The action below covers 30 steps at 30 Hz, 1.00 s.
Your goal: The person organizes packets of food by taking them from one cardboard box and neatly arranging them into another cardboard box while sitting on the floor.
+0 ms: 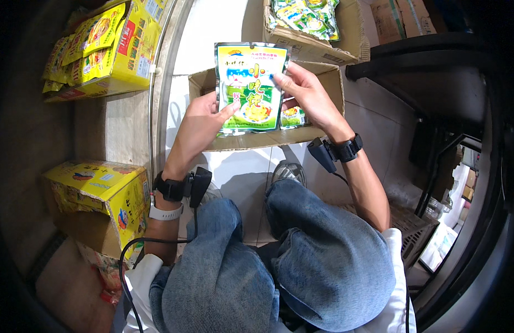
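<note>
Both hands hold up a flat green, yellow and white foil food packet (250, 89), its printed front facing me. My left hand (205, 118) pinches the lower left edge, thumb on the front. On the opposite edge, my right hand (304, 89) has its thumb against the front and its fingers largely behind. Beneath the packet stands an opened cardboard box (257, 142) on the tiled floor. Part of a similar packet (293, 118) shows inside it near my right hand; the held packet hides much of the interior.
Beyond, a second cardboard box (319, 48) holds several similar packets (307, 18). To the left are a yellow display box (134, 50) of yellow packets (92, 39) and a torn-open yellow carton (98, 183). A black metal frame (415, 58) and a plastic crate (415, 237) flank my right side.
</note>
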Available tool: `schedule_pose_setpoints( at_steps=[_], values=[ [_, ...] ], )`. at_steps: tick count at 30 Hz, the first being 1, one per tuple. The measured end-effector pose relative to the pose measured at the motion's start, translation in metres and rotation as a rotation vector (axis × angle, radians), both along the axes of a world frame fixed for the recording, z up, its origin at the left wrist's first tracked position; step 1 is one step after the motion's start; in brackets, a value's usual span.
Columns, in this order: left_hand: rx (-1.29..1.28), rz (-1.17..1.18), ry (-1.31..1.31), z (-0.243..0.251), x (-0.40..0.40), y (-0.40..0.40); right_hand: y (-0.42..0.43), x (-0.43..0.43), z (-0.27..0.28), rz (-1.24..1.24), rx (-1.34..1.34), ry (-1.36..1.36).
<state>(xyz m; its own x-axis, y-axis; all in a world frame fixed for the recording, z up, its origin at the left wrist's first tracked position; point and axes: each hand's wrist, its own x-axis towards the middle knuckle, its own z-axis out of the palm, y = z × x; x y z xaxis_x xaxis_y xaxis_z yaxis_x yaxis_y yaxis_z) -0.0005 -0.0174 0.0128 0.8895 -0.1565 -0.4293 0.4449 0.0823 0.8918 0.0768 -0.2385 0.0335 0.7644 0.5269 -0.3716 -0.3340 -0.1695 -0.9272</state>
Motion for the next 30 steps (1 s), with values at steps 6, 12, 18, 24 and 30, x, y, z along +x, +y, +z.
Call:
schedule_pose_setpoints(
  at_steps=[6,12,18,24,30],
  values=[
    [0.232,-0.066,-0.002,-0.012,-0.007,0.012,-0.003,0.001,-0.028,-0.025,-0.014,0.174],
    [0.738,-0.063,-0.154,-0.006,-0.014,0.029,0.004,0.004,-0.06,0.087,-0.181,0.35],
    [0.743,0.11,-0.2,0.007,-0.003,0.038,0.023,0.018,-0.116,0.13,-0.068,0.539],
    [0.766,0.091,-0.259,-0.001,-0.004,0.042,0.059,0.014,-0.142,0.112,-0.147,0.598],
    [0.89,0.022,-0.321,-0.004,0.0,0.039,0.064,0.023,-0.155,0.283,-0.472,0.338]
  ],
)
